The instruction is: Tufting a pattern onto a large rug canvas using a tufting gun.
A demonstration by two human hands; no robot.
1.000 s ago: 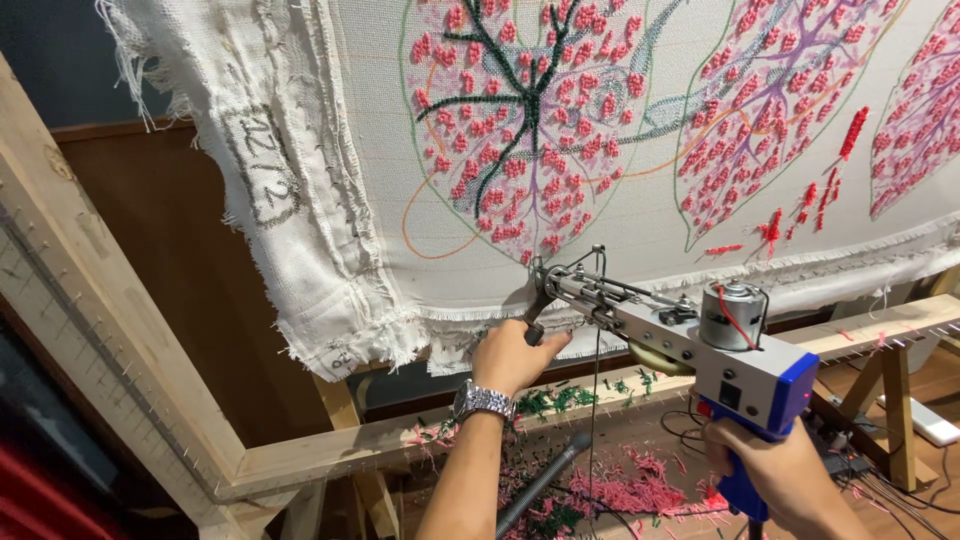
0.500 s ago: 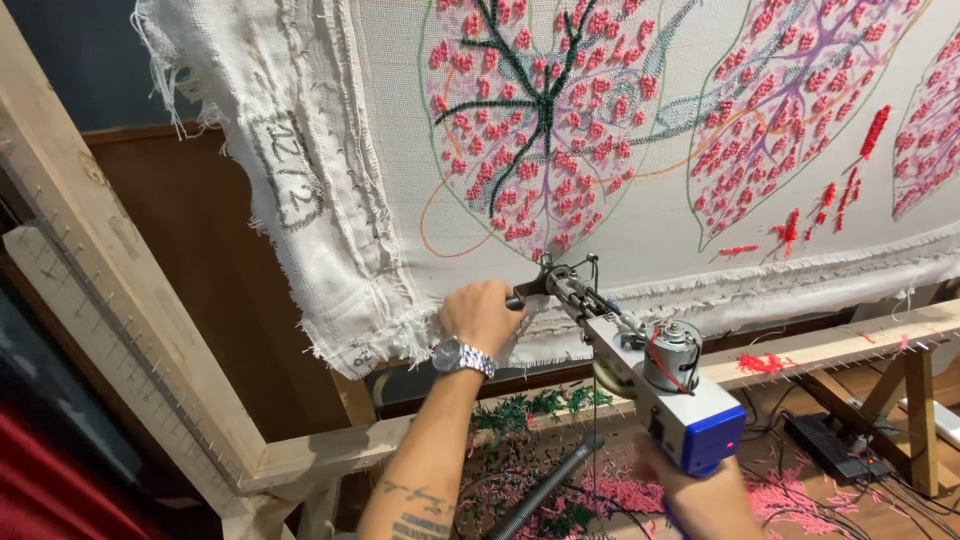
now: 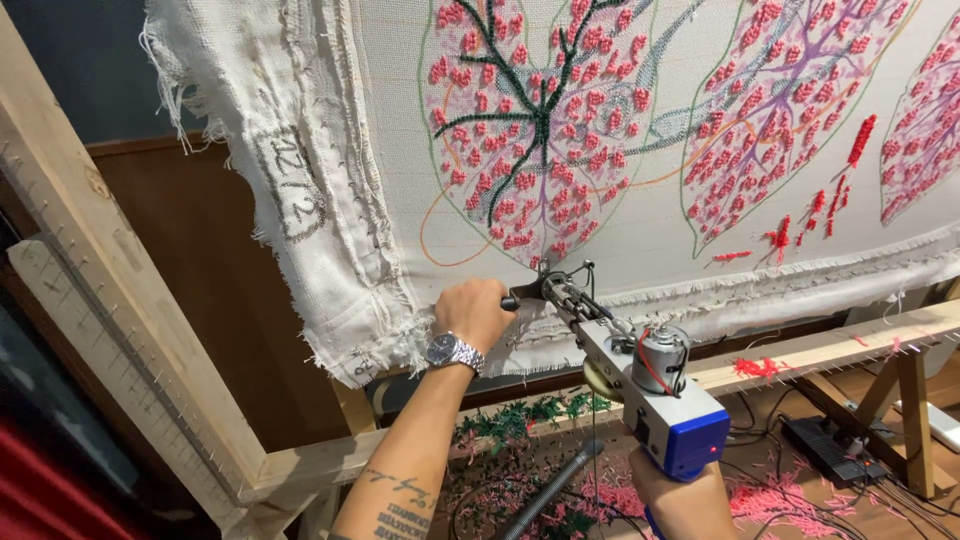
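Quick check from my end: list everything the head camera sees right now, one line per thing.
tufting gun: one, grey body with blue base, tip against the cloth's lower part
backing cloth: one, off-white, stretched on the frame, frayed left edge
leaf designs: three in view, pink tufts with dark green or purple veins, on the cloth
wooden frame: one, pale wood, left side and bottom rail
yarn scraps: many, pink and green, on the floor below
power strip: one, black, floor at right
wristwatch: one, silver, left wrist
left hand: grips the gun's front handle
right hand: holds the gun's rear grip
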